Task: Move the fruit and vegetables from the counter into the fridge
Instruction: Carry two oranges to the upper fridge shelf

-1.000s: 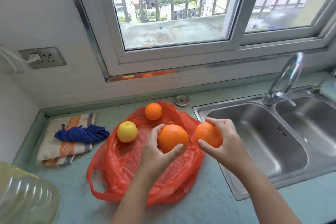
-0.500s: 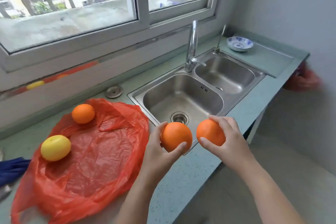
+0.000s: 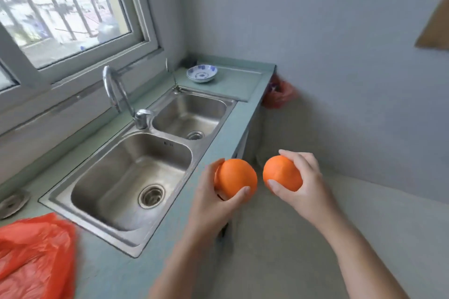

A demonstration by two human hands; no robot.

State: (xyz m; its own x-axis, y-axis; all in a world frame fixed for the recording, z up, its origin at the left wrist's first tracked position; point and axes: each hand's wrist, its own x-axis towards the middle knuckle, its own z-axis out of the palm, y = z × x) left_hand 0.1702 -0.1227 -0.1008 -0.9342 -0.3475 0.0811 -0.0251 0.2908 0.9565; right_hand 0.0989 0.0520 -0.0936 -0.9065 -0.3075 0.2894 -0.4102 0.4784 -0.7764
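Note:
I hold two oranges in front of me, past the counter's front edge. My left hand [image 3: 213, 204] is closed around the larger orange [image 3: 237, 178]. My right hand [image 3: 307, 184] grips the smaller orange [image 3: 281, 173], a short gap to the right of the first. Both fruits hang above the floor, off the green counter [image 3: 116, 272]. The red plastic bag [image 3: 34, 255] lies on the counter at the lower left, partly cut off by the frame. No fridge is in view, and the other fruit is out of the picture.
A steel double sink [image 3: 136, 170] with a tap [image 3: 114, 94] fills the counter's middle. A blue-patterned bowl [image 3: 201, 73] sits at the far end. A red bag [image 3: 279, 94] hangs beside the counter's end. Grey walls and pale floor [image 3: 303, 250] lie to the right.
The view has swung right, away from the bag and the remaining fruit. Both hands have carried their oranges off the counter and over the floor.

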